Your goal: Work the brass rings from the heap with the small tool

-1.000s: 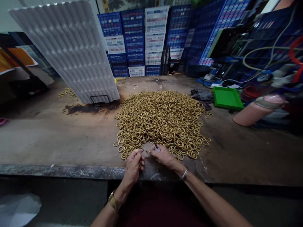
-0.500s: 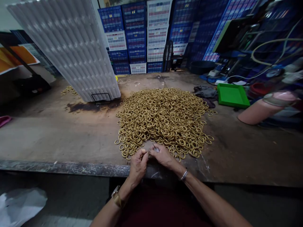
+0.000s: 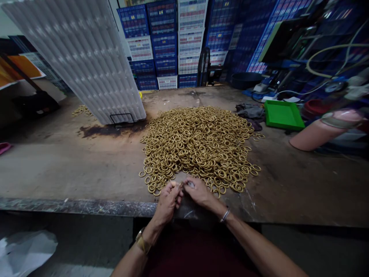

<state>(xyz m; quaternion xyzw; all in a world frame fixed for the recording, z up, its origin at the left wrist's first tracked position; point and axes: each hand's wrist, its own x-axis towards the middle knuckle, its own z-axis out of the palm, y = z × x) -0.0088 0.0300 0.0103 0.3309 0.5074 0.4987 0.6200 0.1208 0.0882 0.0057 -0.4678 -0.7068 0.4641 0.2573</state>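
A wide heap of brass-coloured rings (image 3: 198,142) lies on the worktable (image 3: 115,165), with loose rings around its edge. At the near edge of the heap, my left hand (image 3: 169,198) has its fingers closed on a small brass-coloured ring, partly hidden by the fingers. My right hand (image 3: 200,191) is just beside it, fingertips pinched together close to the ring. Whatever the right fingertips hold is too small to make out.
A tall ribbed translucent panel (image 3: 83,57) leans in a black wire stand at the back left. A green tray (image 3: 284,114), a dark cloth (image 3: 250,110) and a pink cylinder (image 3: 319,132) are at the right. Stacked crates (image 3: 164,46) stand behind the table.
My left hand's fingers have curled in and a ring now shows at their tips. My right fingertips have shifted slightly beside them. The view has moved a little.
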